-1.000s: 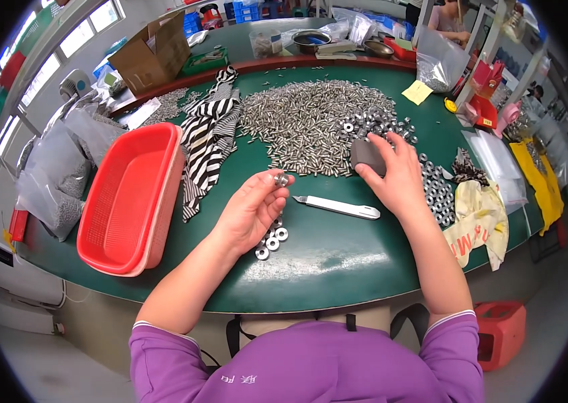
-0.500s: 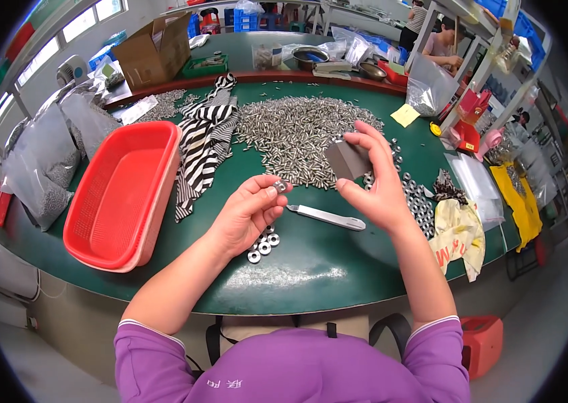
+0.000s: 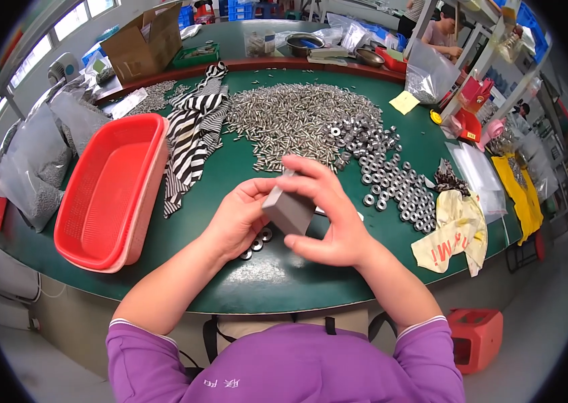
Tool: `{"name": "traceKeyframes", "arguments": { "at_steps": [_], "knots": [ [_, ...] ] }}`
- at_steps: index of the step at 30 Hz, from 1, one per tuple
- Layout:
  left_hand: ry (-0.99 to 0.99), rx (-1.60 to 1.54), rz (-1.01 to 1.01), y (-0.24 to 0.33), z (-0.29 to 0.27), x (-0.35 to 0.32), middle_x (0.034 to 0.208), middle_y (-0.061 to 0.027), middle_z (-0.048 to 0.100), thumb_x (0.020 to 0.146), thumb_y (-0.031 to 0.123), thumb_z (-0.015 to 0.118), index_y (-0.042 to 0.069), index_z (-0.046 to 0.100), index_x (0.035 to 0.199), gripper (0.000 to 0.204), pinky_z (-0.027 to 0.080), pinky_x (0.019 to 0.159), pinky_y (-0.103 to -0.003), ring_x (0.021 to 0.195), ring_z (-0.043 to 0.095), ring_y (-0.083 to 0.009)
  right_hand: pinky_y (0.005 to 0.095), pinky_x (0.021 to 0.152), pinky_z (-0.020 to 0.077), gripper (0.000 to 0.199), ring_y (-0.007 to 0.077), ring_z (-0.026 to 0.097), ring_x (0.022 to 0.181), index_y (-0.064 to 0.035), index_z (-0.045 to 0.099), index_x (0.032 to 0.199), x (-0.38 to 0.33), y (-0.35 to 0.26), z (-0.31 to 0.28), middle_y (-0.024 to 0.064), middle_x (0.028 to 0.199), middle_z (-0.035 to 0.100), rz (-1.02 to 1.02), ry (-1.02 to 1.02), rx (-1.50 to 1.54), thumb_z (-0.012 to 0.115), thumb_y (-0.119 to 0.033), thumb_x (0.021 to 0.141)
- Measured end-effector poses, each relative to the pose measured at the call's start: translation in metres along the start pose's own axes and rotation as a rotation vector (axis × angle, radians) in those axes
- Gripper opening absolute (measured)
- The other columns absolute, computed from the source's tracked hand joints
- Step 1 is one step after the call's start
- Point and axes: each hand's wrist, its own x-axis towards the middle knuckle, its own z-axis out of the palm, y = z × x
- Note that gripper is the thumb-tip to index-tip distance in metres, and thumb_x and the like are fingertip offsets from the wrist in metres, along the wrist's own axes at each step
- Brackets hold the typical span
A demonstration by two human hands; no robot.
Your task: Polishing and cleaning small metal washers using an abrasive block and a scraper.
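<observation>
My right hand (image 3: 334, 215) grips a small grey block (image 3: 289, 211) and holds it above the green table (image 3: 284, 282) near its front edge. My left hand (image 3: 238, 218) is cupped against the block's left side, fingers touching it. Under the hands lie a few metal washers (image 3: 257, 243). A white flat tool on the table is mostly hidden behind my right hand. Behind the hands spreads a large heap of small metal screws (image 3: 290, 121), with a heap of metal nuts and washers (image 3: 384, 174) to its right.
A red plastic basket (image 3: 106, 195) stands at the left. A black-and-white striped cloth (image 3: 193, 134) lies beside it. Grey bags (image 3: 28, 168) sit at far left, a yellow-white bag (image 3: 452, 232) at right, a cardboard box (image 3: 143, 43) at back. A person sits at back right.
My right hand lifted the grey block from the heap of nuts and brought it toward me. My left hand rose off the washers to meet the block.
</observation>
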Motion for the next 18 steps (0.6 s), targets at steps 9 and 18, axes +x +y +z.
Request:
{"name": "traceKeyframes", "arguments": {
  "at_steps": [9, 18],
  "knots": [
    [-0.055, -0.035, 0.093, -0.001, 0.006, -0.006, 0.106, -0.008, 0.06, 0.087, 0.009, 0.06, 0.003, 0.053, 0.11, 0.025, 0.05, 0.084, -0.029, 0.095, 0.06, -0.0154, 0.0406, 0.1, 0.0358, 0.061, 0.0305, 0.041, 0.123, -0.0106, 0.054, 0.12, 0.001, -0.006, -0.002, 0.0146, 0.13, 0.042, -0.034, 0.048, -0.018, 0.068, -0.012, 0.06],
    [-0.007, -0.042, 0.113, 0.003, 0.005, -0.005, 0.103, -0.0069, 0.059, 0.084, 0.005, 0.061, 0.005, 0.049, 0.11, 0.028, 0.05, 0.079, -0.026, 0.091, 0.059, -0.0134, 0.0395, 0.1, 0.0359, 0.062, 0.0299, 0.041, 0.122, -0.0108, 0.051, 0.122, 0.001, 0.008, -0.007, 0.0137, 0.13, 0.04, 0.109, 0.169, -0.118, 0.067, -0.011, 0.063]
  ]
}}
